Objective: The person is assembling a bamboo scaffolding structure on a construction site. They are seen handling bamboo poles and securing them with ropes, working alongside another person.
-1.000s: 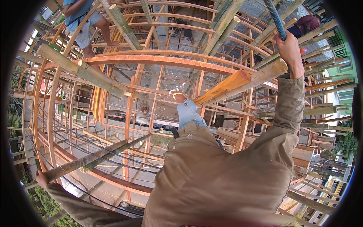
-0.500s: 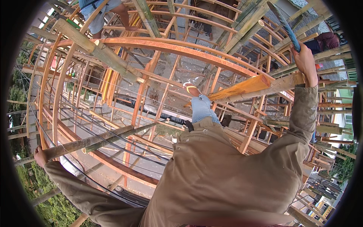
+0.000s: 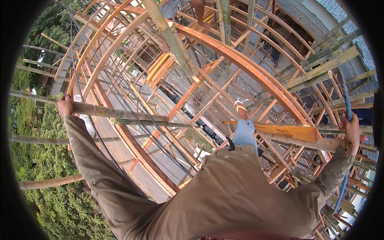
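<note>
My left hand (image 3: pixel 65 106) is closed around the end of a brown bamboo pole (image 3: pixel 120 113) at the left. Just beneath that pole runs a thinner, greener bamboo pole (image 3: pixel 152 123). Out to the right, my right hand (image 3: pixel 351 132) grips a blue rope-like length (image 3: pixel 346 96), darker at its upper end; a blue strand also shows below my forearm. Near that hand, an orange-brown timber plank (image 3: pixel 286 131) lies along a round pole (image 3: pixel 306 142). Below my body shows one foot in a yellow-strapped sandal (image 3: pixel 241 109); what bears its weight is unclear.
A thick curved timber beam (image 3: pixel 240 60) arches ahead over an open framework high above ground. Black cables (image 3: pixel 154 134) run down the left side. Upright bamboo (image 3: pixel 176 46) stands ahead, near another person's bare leg (image 3: pixel 199 12). Trees (image 3: pixel 52 172) fill the left.
The whole view has swung round, so the framework appears turned clockwise and more trees show at left. My left hand sits higher in the picture, my right hand lower. Both keep their grips.
</note>
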{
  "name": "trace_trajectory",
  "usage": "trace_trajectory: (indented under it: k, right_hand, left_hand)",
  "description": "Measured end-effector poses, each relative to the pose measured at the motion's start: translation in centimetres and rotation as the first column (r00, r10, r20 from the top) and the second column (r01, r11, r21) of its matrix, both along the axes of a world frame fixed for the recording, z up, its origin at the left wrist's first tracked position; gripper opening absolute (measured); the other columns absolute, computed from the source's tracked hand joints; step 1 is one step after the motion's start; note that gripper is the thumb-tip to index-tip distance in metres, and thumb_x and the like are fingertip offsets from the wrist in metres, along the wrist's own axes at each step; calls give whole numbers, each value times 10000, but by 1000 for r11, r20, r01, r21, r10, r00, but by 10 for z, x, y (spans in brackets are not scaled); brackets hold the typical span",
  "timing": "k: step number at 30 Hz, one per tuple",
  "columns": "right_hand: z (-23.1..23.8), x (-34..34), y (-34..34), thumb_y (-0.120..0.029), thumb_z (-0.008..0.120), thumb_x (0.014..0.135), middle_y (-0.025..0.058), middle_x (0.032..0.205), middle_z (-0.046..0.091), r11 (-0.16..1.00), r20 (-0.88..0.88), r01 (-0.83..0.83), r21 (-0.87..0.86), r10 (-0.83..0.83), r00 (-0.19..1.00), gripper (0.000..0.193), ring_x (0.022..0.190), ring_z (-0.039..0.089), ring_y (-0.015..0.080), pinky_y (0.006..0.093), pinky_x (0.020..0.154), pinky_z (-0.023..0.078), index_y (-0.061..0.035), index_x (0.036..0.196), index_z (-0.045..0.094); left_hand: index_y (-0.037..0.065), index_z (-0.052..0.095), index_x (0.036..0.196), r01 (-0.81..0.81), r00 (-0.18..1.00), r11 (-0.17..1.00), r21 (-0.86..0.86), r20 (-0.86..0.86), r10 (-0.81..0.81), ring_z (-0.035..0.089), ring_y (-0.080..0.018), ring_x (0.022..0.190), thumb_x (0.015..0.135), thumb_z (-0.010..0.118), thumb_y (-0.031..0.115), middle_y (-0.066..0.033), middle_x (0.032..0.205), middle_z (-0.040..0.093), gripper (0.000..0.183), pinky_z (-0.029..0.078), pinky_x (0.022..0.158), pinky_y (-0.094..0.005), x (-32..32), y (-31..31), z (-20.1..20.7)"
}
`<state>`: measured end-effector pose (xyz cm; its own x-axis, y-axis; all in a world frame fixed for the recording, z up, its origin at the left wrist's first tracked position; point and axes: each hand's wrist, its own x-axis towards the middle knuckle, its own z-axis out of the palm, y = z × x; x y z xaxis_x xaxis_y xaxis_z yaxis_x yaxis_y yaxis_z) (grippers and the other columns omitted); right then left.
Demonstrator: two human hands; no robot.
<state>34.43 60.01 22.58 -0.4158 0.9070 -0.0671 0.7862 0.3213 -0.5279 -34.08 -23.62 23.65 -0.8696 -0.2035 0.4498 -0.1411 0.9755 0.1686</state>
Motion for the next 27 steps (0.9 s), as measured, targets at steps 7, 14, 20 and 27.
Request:
trace_trajectory:
  k: [7, 14, 20, 27]
  right_hand:
    - [-14, 9, 26, -260, 590, 971, 119, 701, 631, 999, 131, -44, 22, 41, 991, 405, 613, 650, 213, 327, 560, 497, 31, 1247, 533]
    - [-8, -3, 11, -290, 576, 986, 234, 945, 657, 899, 175, -172, 402, 109, 978, 424, 892, 627, 378, 417, 835, 470, 42, 1245, 538]
    - [13, -1, 5, -271, 547, 998, 251, 870, 625, 901, 80, -150, 406, 129, 988, 346, 782, 620, 299, 371, 734, 480, 37, 1150, 582]
    - [17, -5, 5, -307, 570, 974, 260, 829, 657, 867, 155, -75, 492, -2, 988, 369, 812, 662, 392, 430, 714, 486, 47, 1061, 630]
  left_hand:
    - [147, 743, 1027, -11, 1000, 1000, 19, -18, 11, 671, -360, 972, 822, 548, 344, -168, 1005, 711, 345, 504, 864, -421, 20, 23, 8]
    - [169, 742, 1036, -52, 999, 995, 87, 6, 52, 650, -358, 1030, 828, 541, 356, -158, 1053, 703, 345, 481, 921, -426, 31, 32, 12]
    - [197, 737, 1038, -38, 999, 994, 103, 8, 38, 647, -352, 1040, 829, 536, 358, -153, 1062, 703, 332, 478, 928, -414, 19, 20, 5]
    - [202, 739, 1033, -30, 999, 996, 89, -8, 31, 642, -373, 1045, 834, 514, 340, -164, 1062, 702, 330, 468, 951, -436, 18, 20, 4]
